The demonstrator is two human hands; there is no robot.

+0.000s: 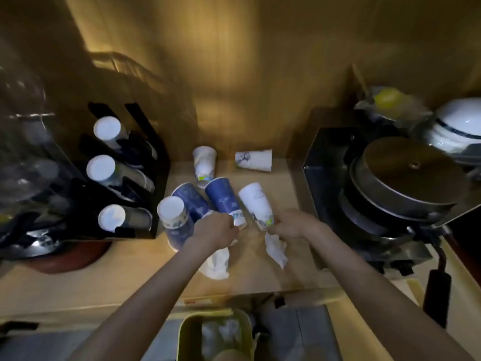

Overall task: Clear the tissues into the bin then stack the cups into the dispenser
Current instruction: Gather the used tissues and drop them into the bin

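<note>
Several paper cups lie tipped over on the wooden counter: a blue cup [223,199], a white cup [256,204], another blue one [191,200] and two white ones at the back [204,162] [253,159]. My left hand [216,230] holds a crumpled white tissue [216,261] that hangs below it. My right hand [291,225] pinches a second white tissue [276,250] by its top. Both hands sit just in front of the cups. A yellow-green bin [190,332] stands on the floor below the counter edge. The black cup dispenser [140,175] stands at the left with three cup stacks.
A metal machine with a round lid [406,175] fills the right side. White bowls [458,126] stand behind it. A dark handle [436,295] sticks out at the right front. Blurred clear containers [28,162] stand at the far left.
</note>
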